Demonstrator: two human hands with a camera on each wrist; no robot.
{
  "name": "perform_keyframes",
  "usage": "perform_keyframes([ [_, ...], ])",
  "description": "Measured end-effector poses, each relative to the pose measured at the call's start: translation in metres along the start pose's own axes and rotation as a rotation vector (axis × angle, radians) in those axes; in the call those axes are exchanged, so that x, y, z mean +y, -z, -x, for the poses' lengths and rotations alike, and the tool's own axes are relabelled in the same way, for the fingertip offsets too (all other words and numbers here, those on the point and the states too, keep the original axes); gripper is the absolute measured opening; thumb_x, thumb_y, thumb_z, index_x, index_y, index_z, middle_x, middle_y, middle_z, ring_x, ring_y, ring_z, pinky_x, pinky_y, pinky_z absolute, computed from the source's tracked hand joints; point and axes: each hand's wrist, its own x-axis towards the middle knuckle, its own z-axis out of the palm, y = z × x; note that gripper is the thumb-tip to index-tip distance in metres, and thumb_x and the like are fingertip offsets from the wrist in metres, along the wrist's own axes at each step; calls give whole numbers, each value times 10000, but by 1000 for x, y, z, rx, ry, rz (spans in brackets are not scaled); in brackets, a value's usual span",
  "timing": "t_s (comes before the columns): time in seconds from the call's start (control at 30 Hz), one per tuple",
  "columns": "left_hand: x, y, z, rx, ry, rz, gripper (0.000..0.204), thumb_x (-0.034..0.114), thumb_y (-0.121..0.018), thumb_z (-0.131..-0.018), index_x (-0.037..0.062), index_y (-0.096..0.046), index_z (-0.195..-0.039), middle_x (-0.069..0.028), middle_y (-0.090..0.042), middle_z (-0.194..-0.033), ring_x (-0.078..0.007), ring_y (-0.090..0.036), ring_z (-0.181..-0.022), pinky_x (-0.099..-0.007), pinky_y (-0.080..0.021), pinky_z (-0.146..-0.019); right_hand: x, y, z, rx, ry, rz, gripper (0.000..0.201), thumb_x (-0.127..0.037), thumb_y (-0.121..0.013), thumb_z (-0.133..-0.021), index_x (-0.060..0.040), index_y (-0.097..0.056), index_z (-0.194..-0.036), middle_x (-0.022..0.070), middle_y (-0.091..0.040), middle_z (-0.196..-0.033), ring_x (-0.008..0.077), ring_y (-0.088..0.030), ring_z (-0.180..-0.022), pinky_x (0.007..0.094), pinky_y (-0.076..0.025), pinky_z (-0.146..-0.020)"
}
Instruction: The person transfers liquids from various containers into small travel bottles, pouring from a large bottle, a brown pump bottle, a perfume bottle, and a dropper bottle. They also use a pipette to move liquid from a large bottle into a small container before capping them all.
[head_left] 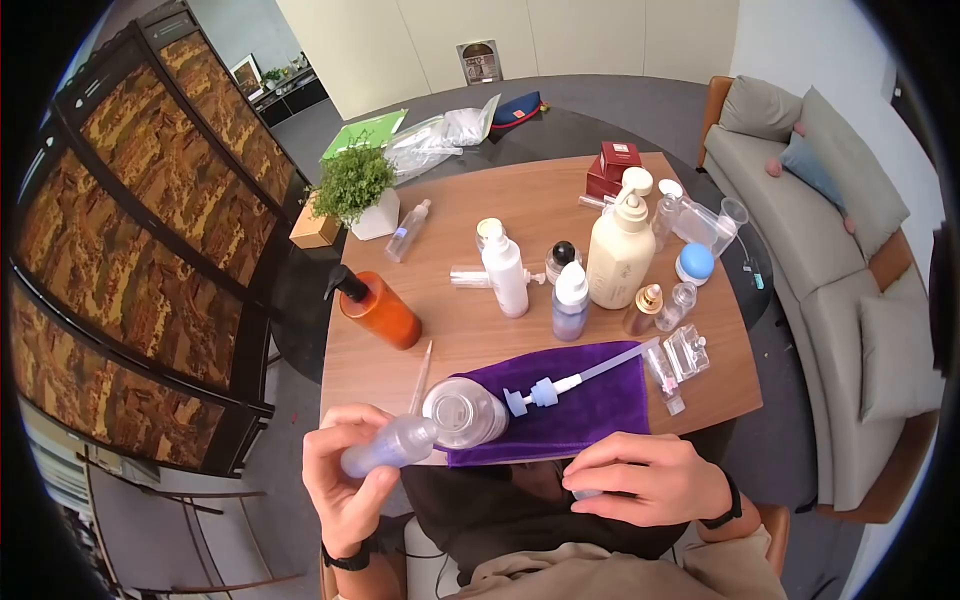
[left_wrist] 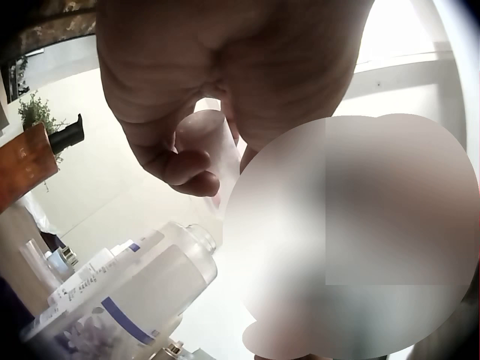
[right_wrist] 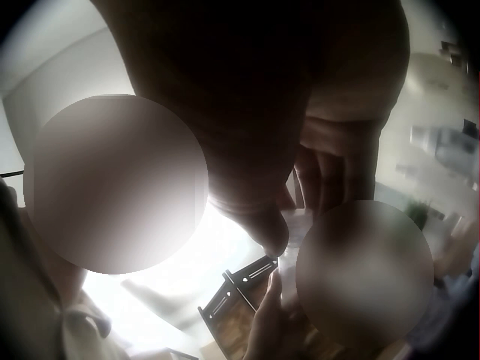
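Observation:
My left hand (head_left: 335, 478) grips a small translucent bottle (head_left: 388, 447) with a bluish-purple tint. It is tilted, its neck overlapping the rim of a large clear bottle (head_left: 466, 412) in the head view. That larger bottle stands uncapped at the table's front edge, and the left wrist view shows its purple stripe and flower print (left_wrist: 127, 319). Held low over the lap, my right hand (head_left: 650, 480) has curled fingers around a small pale translucent piece (head_left: 586, 493), mostly hidden. Between the hands, a light-blue pump with a long tube (head_left: 545, 391) lies on a purple cloth (head_left: 600, 405).
An orange pump bottle (head_left: 382, 312) and a thin pipette (head_left: 423, 375) are on the left. Across the middle stand a white bottle (head_left: 506, 275), a blue-tinted bottle (head_left: 570, 305) and a large cream pump bottle (head_left: 618, 255). Small clear bottles (head_left: 686, 352) lie at right. A potted plant (head_left: 357, 185) stands behind.

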Motion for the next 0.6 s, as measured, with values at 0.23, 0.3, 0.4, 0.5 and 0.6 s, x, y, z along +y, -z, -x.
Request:
perform_keyframes([
  [0.23, 0, 0, -6, 15, -8, -79, 419, 233, -878, -973, 22, -603, -1210, -216, -692, -1232, -256, -684, -1082, -385, -561, -949, 3, 12, 18, 3, -72, 65, 345, -86, -969, -843, -69, -828, -1157, 76, -804, -1162, 213, -808, -934, 318, -666, -772],
  [0.3, 1, -1, -11, 16, -55, -151, 425, 236, -887, -959, 19, -618, -1206, -201, -692, -1229, -244, -668, -1074, -367, -547, -928, 5, 15, 23, 2, -117, 68, 350, -84, -968, -845, -60, -827, -1164, 82, -807, -1155, 220, -806, -935, 321, -661, -777],
  [0.4, 6, 0, -16, 16, -35, -177, 435, 227, -892, -939, 11, -628, -1209, -192, -684, -1233, -243, -653, -1096, -369, -534, -936, 6, 16, 27, 3, -141, 45, 349, -81, -966, -849, -51, -825, -1167, 88, -806, -1150, 226, -804, -941, 324, -657, -782],
  [0.5, 8, -1, -21, 30, -30, -175, 449, 211, -888, -921, 3, -626, -1221, -188, -672, -1232, -244, -640, -1118, -378, -519, -969, 4, 16, 26, 0, -139, 38, 345, -76, -962, -854, -44, -823, -1168, 94, -806, -1151, 229, -803, -945, 329, -654, -782],
  [0.6, 11, -1, -24, 22, 1, -143, 479, 199, -892, -904, 3, -614, -1242, -186, -663, -1230, -245, -629, -1134, -384, -502, -1004, 8, 13, 28, 16, -118, 20, 341, -76, -959, -859, -37, -820, -1168, 98, -805, -1151, 230, -802, -942, 330, -653, -785],
])
